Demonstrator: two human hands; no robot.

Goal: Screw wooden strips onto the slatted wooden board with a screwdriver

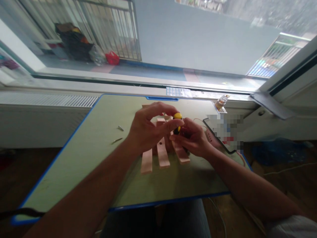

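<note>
A screwdriver with a yellow and black handle point(177, 119) stands nearly upright over several pale wooden slats point(163, 155) on a green table point(99, 158). My right hand point(194, 138) is wrapped round the lower part of the handle. My left hand point(151, 127) curls over from the left, thumb and forefinger pinching at the yellow top of the handle. The tip of the screwdriver is hidden behind my hands. Two loose screws point(120, 128) point(117, 140) lie on the table to the left of my hands.
A phone point(223, 134) lies at the table's right edge, with a small bottle point(221, 101) behind it on the sill. The table has a blue rim point(162, 98) and stands against a window sill. A radiator grille point(49, 100) runs along the left.
</note>
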